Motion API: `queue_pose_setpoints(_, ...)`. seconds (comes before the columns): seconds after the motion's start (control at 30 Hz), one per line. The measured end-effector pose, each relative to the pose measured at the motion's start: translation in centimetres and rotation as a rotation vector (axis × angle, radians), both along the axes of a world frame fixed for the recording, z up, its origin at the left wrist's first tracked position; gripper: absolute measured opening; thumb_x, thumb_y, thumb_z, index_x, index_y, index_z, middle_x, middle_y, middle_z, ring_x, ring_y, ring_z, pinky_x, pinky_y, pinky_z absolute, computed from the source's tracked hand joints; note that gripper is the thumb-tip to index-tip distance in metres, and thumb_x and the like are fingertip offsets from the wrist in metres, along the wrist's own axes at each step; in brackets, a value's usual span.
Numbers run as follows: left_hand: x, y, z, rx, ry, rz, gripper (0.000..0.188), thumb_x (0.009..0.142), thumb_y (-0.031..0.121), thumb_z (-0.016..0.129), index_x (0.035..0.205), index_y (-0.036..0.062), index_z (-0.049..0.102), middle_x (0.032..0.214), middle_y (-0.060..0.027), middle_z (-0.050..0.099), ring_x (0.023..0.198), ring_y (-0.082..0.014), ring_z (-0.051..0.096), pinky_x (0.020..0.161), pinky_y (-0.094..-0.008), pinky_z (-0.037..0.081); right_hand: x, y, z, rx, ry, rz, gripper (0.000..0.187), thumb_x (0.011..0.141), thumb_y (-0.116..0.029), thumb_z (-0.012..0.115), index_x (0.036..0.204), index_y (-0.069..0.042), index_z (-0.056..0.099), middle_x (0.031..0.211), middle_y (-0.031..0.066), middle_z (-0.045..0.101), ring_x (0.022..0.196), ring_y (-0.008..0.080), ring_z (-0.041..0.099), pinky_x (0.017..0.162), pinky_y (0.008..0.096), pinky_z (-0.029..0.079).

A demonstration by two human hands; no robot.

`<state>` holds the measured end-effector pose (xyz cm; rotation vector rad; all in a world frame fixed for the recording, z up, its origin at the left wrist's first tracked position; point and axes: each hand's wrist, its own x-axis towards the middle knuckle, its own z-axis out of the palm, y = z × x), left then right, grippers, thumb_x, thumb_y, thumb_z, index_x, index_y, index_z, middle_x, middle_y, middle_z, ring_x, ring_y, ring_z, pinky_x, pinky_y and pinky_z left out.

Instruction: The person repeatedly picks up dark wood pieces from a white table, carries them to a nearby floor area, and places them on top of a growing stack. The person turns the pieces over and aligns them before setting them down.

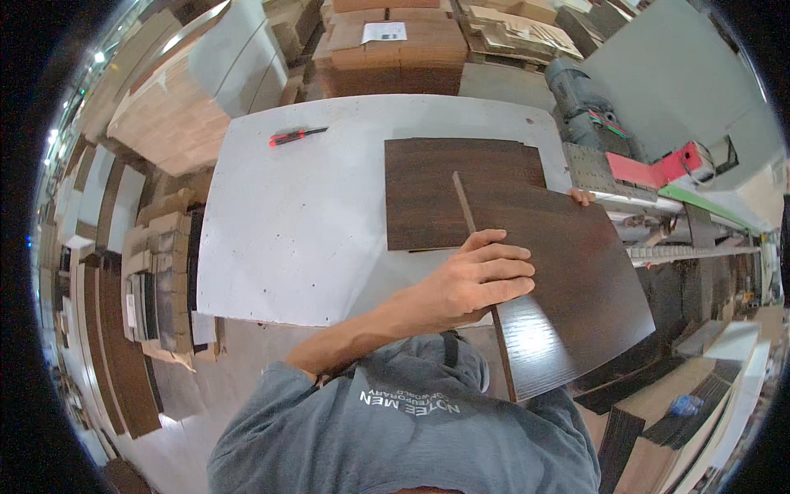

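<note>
A dark brown wood-grain panel (576, 272) is tilted above the right side of the white worktable, its glossy face catching light near the lower edge. My left hand (485, 280) grips its left edge, fingers lying across the face. On the panel's far right edge show the fingertips of my right hand (583, 197), curled over it; the rest of that hand is hidden behind the board. Beneath and beyond lies a small stack of similar brown panels (428, 185), partly covered by the held one.
On the white worktable (280, 222) a red-and-black screwdriver (296, 137) lies at the far left. A machine with a grey motor (580, 99) and a pink-red part (658, 167) stands to the right. Stacked boards (391, 58) sit beyond the table; more stacks (160, 280) stand at left.
</note>
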<state>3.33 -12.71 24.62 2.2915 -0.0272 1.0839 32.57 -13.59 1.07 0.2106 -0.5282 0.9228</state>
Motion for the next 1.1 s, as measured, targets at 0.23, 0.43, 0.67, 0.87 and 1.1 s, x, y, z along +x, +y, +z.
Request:
queue_pose_setpoints(0.23, -0.9, 0.7, -1.7, 0.067, 0.038, 0.1, 0.038, 0.077, 0.006, 0.074, 0.113, 0.0135, 0.068, 0.127, -0.0053, 0.064, 0.129, -0.0294, 0.053, 0.113, -0.0521, 0.033, 2.8, 3.7, 3.7, 0.15, -0.018, 0.019, 0.041, 0.101, -0.034, 0.044, 0.123, -0.003, 0.058, 0.117, 0.0142, 0.062, 0.105, 0.0277, 0.056, 0.094, 0.0445, 0.039)
queue_pose_setpoints(0.43, -2.3, 1.3, -3.6, -0.007, 0.091, 0.265, 0.03, 0.076, 0.008, 0.077, 0.105, 0.0158, 0.074, 0.124, -0.0076, 0.067, 0.13, -0.0325, 0.052, 0.113, -0.0546, 0.034, 7.8, 7.5, 8.5, 0.422, -0.107, -0.048, 0.038, 0.101, -0.03, 0.043, 0.123, -0.002, 0.059, 0.117, 0.0138, 0.062, 0.104, 0.0274, 0.057, 0.095, 0.0434, 0.039)
queue_pose_setpoints(0.67, -2.2, 1.6, -6.3, -0.044, 0.08, 0.301, 0.034, 0.078, 0.0, 0.073, 0.106, 0.0185, 0.075, 0.128, -0.0065, 0.064, 0.134, -0.0299, 0.049, 0.115, -0.0532, 0.034, 8.4, 6.9, 9.5, 0.367, -0.132, -0.124, 0.037, 0.103, -0.029, 0.04, 0.124, -0.003, 0.057, 0.116, 0.0121, 0.061, 0.103, 0.0269, 0.057, 0.097, 0.0415, 0.038)
queue_pose_setpoints(0.87, -2.5, 1.6, -7.4, -0.09, 0.067, 0.297, 0.034, 0.078, -0.003, 0.07, 0.107, 0.015, 0.075, 0.128, -0.0107, 0.064, 0.133, -0.0336, 0.049, 0.115, -0.0535, 0.031, 7.3, 7.3, 9.2, 0.363, -0.159, -0.135, 0.049, 0.102, -0.037, 0.04, 0.138, -0.004, 0.046, 0.124, 0.0108, 0.057, 0.107, 0.0225, 0.055, 0.097, 0.0394, 0.035)
queue_pose_setpoints(1.1, -2.3, 2.3, -8.1, -0.219, 0.031, 0.259, 0.025, 0.086, 0.005, 0.066, 0.106, 0.016, 0.076, 0.126, -0.0104, 0.066, 0.133, -0.0307, 0.05, 0.115, -0.0533, 0.032, 8.3, 6.4, 8.1, 0.376, -0.194, -0.107, 0.045, 0.103, -0.037, 0.039, 0.128, -0.003, 0.054, 0.116, 0.0125, 0.062, 0.108, 0.0266, 0.058, 0.101, 0.0455, 0.036)
